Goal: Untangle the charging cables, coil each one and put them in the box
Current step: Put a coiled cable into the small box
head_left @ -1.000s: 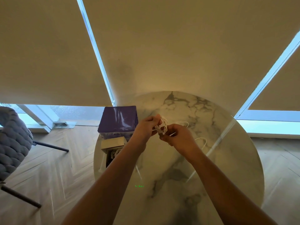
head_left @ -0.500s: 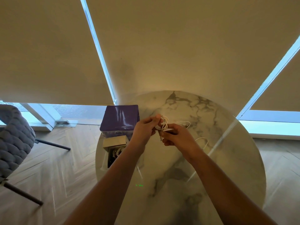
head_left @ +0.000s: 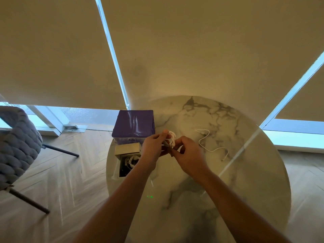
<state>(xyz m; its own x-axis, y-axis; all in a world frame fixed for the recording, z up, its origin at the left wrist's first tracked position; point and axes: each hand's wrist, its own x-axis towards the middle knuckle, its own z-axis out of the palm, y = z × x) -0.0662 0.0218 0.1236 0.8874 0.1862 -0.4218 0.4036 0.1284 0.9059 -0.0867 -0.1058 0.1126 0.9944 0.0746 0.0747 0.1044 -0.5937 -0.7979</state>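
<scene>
Both hands, left [head_left: 153,146] and right [head_left: 188,153], grip a coiled cable [head_left: 171,140] near open box [head_left: 127,163], purple box [head_left: 134,126] behind.

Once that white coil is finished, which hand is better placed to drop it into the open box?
Left, probably. The left hand already grips the small white cable coil, and the open dark box sits just below its wrist on the round marble table. The right hand would have to cross over.
</scene>
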